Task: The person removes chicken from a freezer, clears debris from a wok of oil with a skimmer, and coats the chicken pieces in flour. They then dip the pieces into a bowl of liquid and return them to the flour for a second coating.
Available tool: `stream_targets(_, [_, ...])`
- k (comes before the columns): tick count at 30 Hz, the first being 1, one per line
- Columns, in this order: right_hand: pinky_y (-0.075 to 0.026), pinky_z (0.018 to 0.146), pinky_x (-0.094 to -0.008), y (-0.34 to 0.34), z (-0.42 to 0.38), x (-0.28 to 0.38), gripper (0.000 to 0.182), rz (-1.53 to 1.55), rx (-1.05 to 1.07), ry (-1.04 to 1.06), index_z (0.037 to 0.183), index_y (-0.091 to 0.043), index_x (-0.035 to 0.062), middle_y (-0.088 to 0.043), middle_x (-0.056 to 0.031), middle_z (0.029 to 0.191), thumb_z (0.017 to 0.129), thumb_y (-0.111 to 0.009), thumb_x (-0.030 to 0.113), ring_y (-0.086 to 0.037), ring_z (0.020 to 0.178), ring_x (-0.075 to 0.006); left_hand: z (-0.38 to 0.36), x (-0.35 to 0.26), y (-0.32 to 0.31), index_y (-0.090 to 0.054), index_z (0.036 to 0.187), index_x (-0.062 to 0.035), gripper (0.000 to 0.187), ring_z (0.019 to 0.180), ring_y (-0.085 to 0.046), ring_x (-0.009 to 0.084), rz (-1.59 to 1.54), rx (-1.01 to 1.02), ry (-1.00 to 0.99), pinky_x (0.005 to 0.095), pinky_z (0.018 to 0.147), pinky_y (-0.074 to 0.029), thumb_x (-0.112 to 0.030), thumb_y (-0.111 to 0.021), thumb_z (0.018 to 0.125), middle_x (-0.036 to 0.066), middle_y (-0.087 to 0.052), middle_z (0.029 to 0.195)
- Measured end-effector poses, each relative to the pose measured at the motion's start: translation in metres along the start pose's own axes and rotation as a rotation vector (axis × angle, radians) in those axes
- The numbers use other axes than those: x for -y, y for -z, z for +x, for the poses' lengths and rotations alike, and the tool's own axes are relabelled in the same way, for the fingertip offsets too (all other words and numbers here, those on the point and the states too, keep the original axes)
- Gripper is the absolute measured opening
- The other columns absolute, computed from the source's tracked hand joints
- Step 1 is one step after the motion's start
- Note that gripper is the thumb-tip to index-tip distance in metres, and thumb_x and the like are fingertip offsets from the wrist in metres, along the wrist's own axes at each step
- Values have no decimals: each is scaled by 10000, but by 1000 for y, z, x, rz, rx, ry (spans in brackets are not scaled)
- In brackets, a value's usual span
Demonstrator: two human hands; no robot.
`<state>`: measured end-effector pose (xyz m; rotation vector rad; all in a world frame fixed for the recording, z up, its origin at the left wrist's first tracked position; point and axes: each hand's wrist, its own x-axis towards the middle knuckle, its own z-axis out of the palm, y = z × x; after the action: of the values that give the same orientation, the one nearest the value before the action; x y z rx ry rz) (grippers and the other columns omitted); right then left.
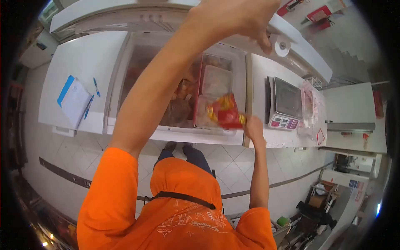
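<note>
My left hand (235,16) reaches high across the view and holds the raised edge of a white freezer lid (162,16); some of its fingers are out of frame. In my right hand (254,128) is a shiny red and yellow packet (228,111), slightly blurred, over the right part of the open chest freezer (166,134). Beneath the packet, inside the freezer, a red-edged bin holds clear plastic tubs (217,81). Bagged brownish food (179,110) lies left of that bin, partly hidden by my left forearm.
On the white surface at left lie a notepad (75,100) and two blue pens (96,86). A digital scale (285,102) stands at right, beside a wire rack with clear plastic bags (312,108). Tiled floor (229,162) runs around my feet.
</note>
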<state>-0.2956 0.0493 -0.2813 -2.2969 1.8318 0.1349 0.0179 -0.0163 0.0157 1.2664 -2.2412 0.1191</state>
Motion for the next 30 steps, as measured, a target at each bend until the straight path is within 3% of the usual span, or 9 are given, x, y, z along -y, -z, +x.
stream_targets(6, [-522, 766, -466, 17, 146, 38, 358, 13, -336, 26, 1139, -698, 187, -699, -127, 971, 829, -552, 85, -652, 893, -368, 0, 9, -5, -698, 843, 47, 435, 789, -698, 315, -10, -6, -58, 382, 679, -570, -282, -884, 627, 189, -698, 827])
stream_targets(8, [-535, 754, -445, 10, 200, 34, 217, -121, -579, 94, 978, -708, 153, -697, -94, 889, 865, -528, 106, -668, 848, -328, -1, 5, -3, -714, 865, 31, 253, 811, -708, 301, -111, 45, 27, 370, 695, -576, -164, -797, 726, 181, -707, 827])
stream_targets(9, [-535, 754, -445, -7, 224, 29, 217, -120, -593, 85, 978, -708, 153, -697, -94, 889, 865, -528, 106, -668, 848, -328, 5, 10, -17, -773, 916, -109, 267, 848, -716, 281, 24, 123, -34, 376, 706, -584, -258, -804, 697, 87, -730, 863])
stream_targets(11, [-529, 798, -456, -41, 268, 22, 162, 43, -897, 172, 944, -692, 119, -692, -111, 898, 850, -562, 145, -660, 876, -350, 11, 7, -17, -773, 890, -102, 249, 845, -716, 277, 40, 113, -24, 379, 702, -584, -257, -803, 696, 82, -729, 851])
stream_targets(20, [-515, 843, -476, -61, 279, 100, 222, 217, -541, 149, 1008, -678, 90, -688, -160, 953, 834, -601, 203, -646, 933, -380, 9, 18, -35, -743, 833, -20, 122, 792, -715, 283, -34, 31, -52, 359, 678, -582, -107, -694, 764, 149, -713, 814])
stream_targets(23, [-499, 865, -497, -126, 289, 101, 351, 396, -90, -72, 1070, -652, 53, -666, -213, 1063, 813, -651, 293, -623, 1008, -406, 12, 13, -20, -731, 844, 19, 115, 787, -718, 288, -34, -12, -76, 354, 683, -586, -48, -652, 793, 176, -710, 807])
stream_targets(25, [-494, 879, -501, -191, 254, 87, 378, 486, -298, -26, 1103, -644, 39, -648, -240, 1119, 827, -658, 298, -615, 1038, -415, -3, 2, -6, -726, 838, 23, 108, 761, -717, 282, -1, -25, -29, 343, 652, -587, -41, -658, 785, 178, -706, 785])
stream_targets(27, [-494, 891, -495, -184, 201, 106, 384, 588, -246, -329, 1144, -631, 34, -659, -230, 1092, 840, -656, 267, -615, 1027, -422, -3, 4, -4, -725, 834, 22, 103, 746, -717, 280, -35, -2, -46, 341, 639, -587, -42, -665, 780, 180, -703, 771])
stream_targets(30, [-506, 861, -463, -186, 102, 115, 376, 527, -543, -60, 1212, -584, 11, -668, -227, 1066, 873, -616, 171, -627, 988, -427, 5, 15, -15, -723, 830, 18, 100, 721, -715, 280, -69, 34, -77, 336, 623, -586, -53, -677, 776, 182, -698, 748])
